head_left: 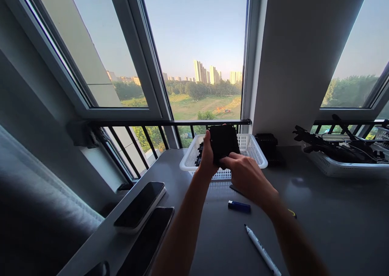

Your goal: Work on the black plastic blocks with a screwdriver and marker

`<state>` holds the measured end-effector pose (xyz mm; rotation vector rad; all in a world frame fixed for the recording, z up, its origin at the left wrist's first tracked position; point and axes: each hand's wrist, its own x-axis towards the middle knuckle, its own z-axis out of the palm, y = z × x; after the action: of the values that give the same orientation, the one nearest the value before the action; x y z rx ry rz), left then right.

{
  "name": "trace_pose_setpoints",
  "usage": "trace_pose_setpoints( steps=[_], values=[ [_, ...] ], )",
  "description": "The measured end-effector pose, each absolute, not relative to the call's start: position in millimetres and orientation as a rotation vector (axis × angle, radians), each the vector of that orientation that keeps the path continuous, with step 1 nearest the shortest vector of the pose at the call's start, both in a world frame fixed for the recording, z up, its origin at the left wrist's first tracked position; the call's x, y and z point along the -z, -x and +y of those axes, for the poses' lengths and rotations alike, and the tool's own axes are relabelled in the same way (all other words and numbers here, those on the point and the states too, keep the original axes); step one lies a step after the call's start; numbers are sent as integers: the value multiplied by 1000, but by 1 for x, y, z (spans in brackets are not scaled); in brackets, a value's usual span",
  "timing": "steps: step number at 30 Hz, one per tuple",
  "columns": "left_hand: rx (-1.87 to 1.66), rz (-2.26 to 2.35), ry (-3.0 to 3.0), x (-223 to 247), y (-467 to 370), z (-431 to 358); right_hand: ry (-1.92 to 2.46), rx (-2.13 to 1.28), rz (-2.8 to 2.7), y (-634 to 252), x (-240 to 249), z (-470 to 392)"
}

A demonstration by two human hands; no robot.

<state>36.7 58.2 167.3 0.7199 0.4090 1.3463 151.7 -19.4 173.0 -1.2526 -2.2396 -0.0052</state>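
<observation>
A flat, square black part (224,141), its exact kind too dark to make out, is held up in front of a white plastic basket (258,157). My left hand (208,156) grips its left side, with the thumb along the edge. Curled against its lower right corner are the fingers of my right hand (243,170). Behind the part, the basket holds more dark pieces (199,154), partly hidden by my left hand. Nearest below my hands lies a dark blue lighter (239,206).
Two phones (140,206) (152,239) lie at the left. A white marker (261,249) lies in front. Black stacked items (267,146) stand right of the basket. Farther right, another white basket (337,166) holds black parts and cables. Black railing (146,123) runs along the window.
</observation>
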Motion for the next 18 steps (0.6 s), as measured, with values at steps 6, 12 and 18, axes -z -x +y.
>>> trace_pose_setpoints(
  steps=[6,12,18],
  values=[
    [-1347,507,-661,-165,-33,58,1021,-315,-2017,-171,-178,-22],
    [-1215,479,-687,-162,-47,49,1023,-207,-1520,-174,-176,-8],
    [-1086,397,-727,-157,-63,39,1017,-179,-1555,-165,-171,-3]
  ],
)
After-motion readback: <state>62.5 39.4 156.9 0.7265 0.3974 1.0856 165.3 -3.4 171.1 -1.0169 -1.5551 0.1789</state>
